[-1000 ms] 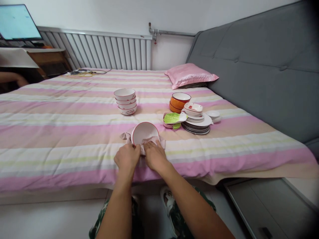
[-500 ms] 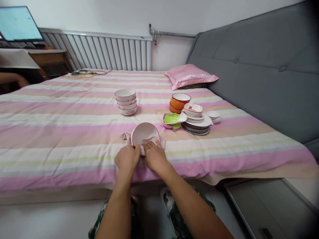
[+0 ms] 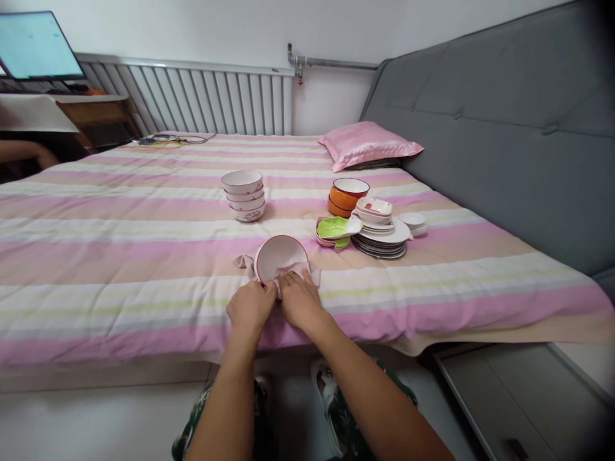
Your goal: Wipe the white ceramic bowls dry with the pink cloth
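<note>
A white bowl with a red rim is tilted toward me near the bed's front edge. My left hand is closed on its near rim, thumb on top. My right hand presses a pale pink cloth against the bowl's near inner side, its fingers bent over the fabric. More of the cloth spreads out beneath the bowl on both sides. Past it stands a stack of several matching white bowls.
Right of the bowl sit green leaf-shaped dishes, orange bowls, stacked plates and small white dishes. A pink pillow lies by the grey headboard. Cables lie at the far left; another person's arm shows there.
My left hand has shifted slightly right along the bowl's rim, closer to my right hand. The bowl and cloth stay nearly in place.
</note>
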Available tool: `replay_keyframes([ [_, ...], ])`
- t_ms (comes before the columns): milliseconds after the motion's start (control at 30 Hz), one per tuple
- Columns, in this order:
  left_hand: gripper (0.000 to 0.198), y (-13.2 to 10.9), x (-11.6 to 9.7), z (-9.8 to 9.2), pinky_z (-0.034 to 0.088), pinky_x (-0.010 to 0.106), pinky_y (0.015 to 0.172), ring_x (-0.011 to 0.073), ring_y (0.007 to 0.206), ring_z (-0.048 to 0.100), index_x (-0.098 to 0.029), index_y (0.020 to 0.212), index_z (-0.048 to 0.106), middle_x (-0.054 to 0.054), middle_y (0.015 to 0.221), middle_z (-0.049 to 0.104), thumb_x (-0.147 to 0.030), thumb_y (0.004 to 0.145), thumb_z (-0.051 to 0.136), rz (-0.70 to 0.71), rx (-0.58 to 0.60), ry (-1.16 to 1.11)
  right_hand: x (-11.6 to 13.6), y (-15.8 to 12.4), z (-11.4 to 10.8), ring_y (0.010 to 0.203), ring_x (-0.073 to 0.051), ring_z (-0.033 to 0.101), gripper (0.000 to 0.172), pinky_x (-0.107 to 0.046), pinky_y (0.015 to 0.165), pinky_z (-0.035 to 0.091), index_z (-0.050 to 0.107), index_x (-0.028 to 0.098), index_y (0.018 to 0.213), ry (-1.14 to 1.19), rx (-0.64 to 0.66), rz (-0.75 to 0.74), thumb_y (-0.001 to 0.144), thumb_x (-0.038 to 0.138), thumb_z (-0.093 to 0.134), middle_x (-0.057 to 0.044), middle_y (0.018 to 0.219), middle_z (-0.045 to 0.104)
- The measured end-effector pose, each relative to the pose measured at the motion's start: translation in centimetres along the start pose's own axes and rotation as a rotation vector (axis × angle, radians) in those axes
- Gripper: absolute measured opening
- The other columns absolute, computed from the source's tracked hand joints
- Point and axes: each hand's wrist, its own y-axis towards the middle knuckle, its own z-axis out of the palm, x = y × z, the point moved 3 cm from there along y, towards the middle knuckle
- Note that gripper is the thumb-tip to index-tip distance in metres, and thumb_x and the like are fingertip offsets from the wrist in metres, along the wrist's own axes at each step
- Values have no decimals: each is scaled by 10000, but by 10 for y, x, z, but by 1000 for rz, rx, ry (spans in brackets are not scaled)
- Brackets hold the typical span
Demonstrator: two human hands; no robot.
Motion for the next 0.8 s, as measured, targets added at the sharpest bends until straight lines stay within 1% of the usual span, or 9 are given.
replay_keyframes([
  [167, 545, -2, 0, -4, 469, 431, 793, 382, 988, 634, -79, 966, 713, 231, 985, 689, -396, 822, 295, -24, -39, 1, 2, -2, -1, 1298, -229, 428, 461, -445, 1144, 103, 502, 55, 1300, 4, -9, 8, 876, 137, 341, -166, 1368, 514],
  [367, 509, -1, 1, -11, 472, 422, 767, 375, 959, 639, -121, 902, 721, 214, 963, 693, -396, 817, 302, -77, -123, -30, 0, -2, 0, 1319, -226, 406, 485, -439, 1151, 80, 473, 60, 1332, -6, 7, 15, 868, 153, 371, -166, 1392, 488],
  [500, 483, -2, 0, -14, 472, 423, 758, 372, 950, 642, -157, 907, 723, 198, 946, 698, -396, 809, 315, -85, -156, -41, -2, -2, 1, 1320, -237, 401, 495, -448, 1152, 72, 467, 53, 1336, 5, 8, 4, 859, 155, 383, -162, 1396, 486],
  [567, 488, -2, -1, -13, 472, 425, 763, 371, 953, 643, -156, 917, 722, 198, 950, 698, -397, 810, 311, -85, -139, -38, -1, -2, 0, 1317, -239, 403, 497, -448, 1153, 74, 467, 51, 1334, 2, 12, 4, 853, 151, 394, -162, 1395, 486],
  [733, 553, -3, -2, -2, 471, 435, 780, 389, 980, 637, -85, 966, 712, 241, 979, 688, -430, 819, 305, -25, -15, -15, 0, -2, -1, 1311, -233, 408, 463, -459, 1151, 86, 494, 55, 1307, -5, 4, 0, 876, 142, 350, -159, 1394, 488],
  [800, 569, -3, -1, 0, 471, 435, 781, 392, 987, 635, -66, 984, 707, 251, 985, 686, -433, 821, 305, -12, 3, -18, 1, -2, -2, 1304, -236, 415, 456, -460, 1150, 90, 504, 55, 1296, -2, -4, 1, 876, 147, 352, -161, 1384, 498],
])
